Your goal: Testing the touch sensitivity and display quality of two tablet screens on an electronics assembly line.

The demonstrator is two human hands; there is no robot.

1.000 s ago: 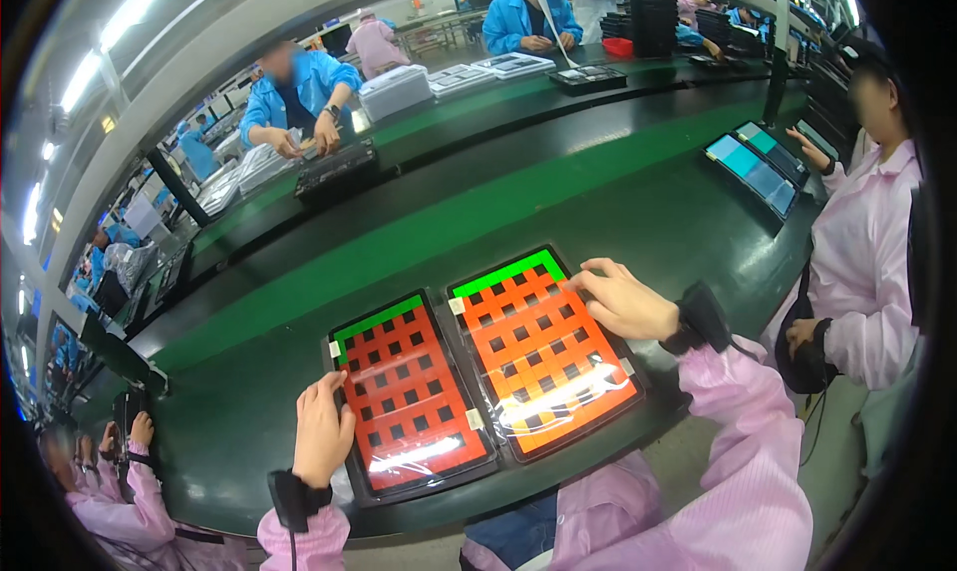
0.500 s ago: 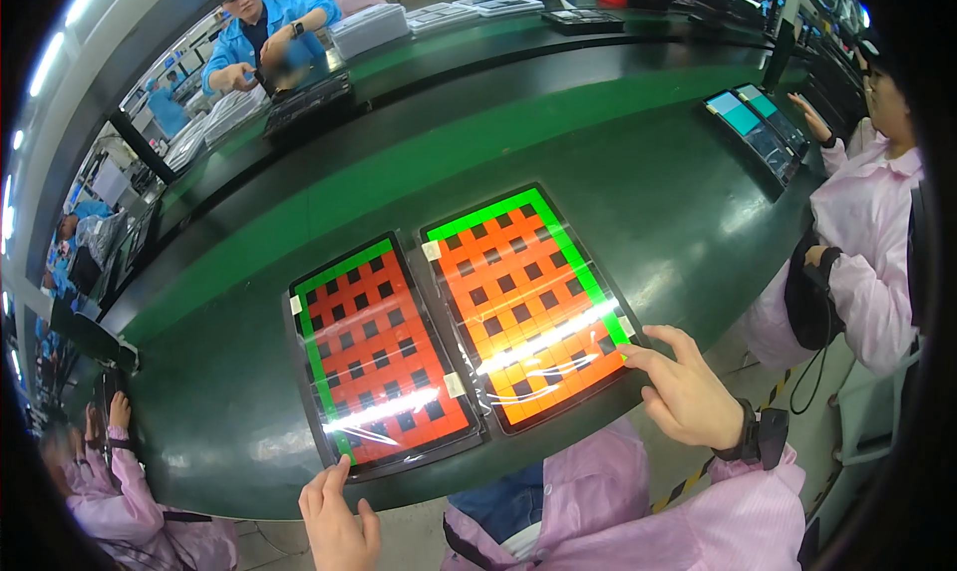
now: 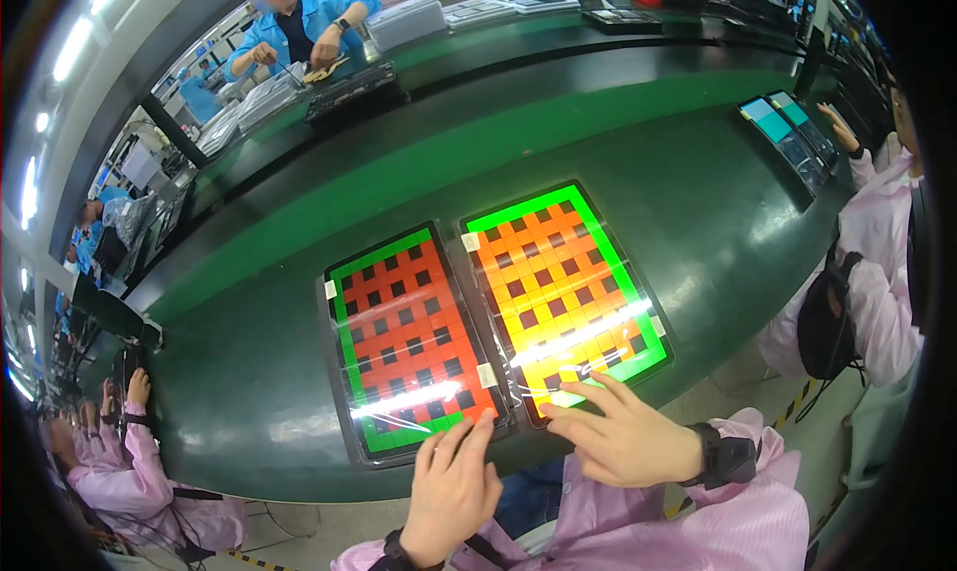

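Two open hands, left hand (image 3: 454, 491) and right hand (image 3: 623, 436), cover the near edges of two lit panels (image 3: 414, 342).

Pink sleeves (image 3: 698, 531), black wrist straps (image 3: 726, 456)

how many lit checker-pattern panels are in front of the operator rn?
2. The left flat panel with red-and-black checkers and green border lies by the left hand; the right orange-yellow checkered panel with green border is under the right hand's fingertips. Farther blue-lit screens differ.

Bright overhead strip lights (image 3: 75, 47) glare across the glossy panels (image 3: 558, 292); fisheye edges bend and darken.
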